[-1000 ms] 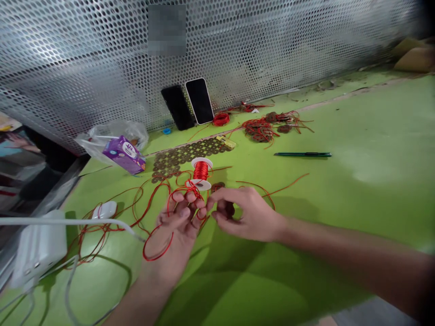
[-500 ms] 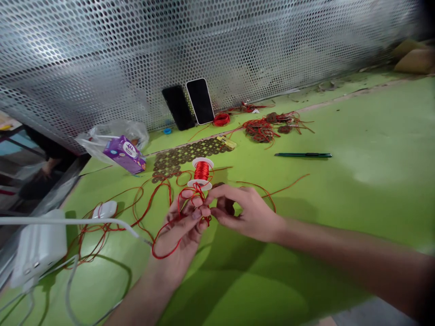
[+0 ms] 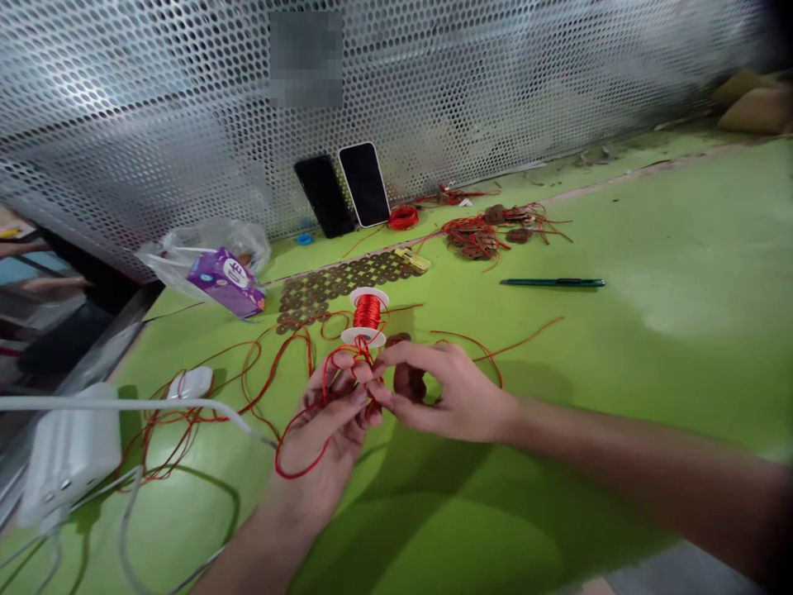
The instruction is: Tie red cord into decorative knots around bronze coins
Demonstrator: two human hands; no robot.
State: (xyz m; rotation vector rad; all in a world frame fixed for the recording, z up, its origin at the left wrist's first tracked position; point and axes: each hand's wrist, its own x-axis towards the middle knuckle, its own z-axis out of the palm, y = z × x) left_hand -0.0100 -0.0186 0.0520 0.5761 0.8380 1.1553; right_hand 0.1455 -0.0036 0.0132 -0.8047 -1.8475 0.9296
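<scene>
Red cord [image 3: 301,476] is pinched in my left hand [image 3: 331,426], with one loop hanging over the thumb and wrist side. From the right, my right hand [image 3: 449,392] pinches at the same cord with thumb and forefinger, the fingertips of both hands meeting. Just beyond them stands a white spool [image 3: 367,314] wound with red cord. Some dark round coins [image 3: 400,339] show partly behind my right hand. What lies between the fingertips is mostly hidden.
Flat rows of coins [image 3: 340,281] lie behind the spool, beside a yellow cutter [image 3: 412,259]. Farther back are corded coins [image 3: 474,238] and two phones [image 3: 365,183]. A green pen-like tool [image 3: 551,283] lies right; a purple box [image 3: 227,283], white power bank [image 3: 74,446] and loose cord lie left.
My right thumb and forefinger have moved slightly left, closing onto the cord at my left fingertips. More of the coins behind my right hand shows. At far left, a person's arm has shifted.
</scene>
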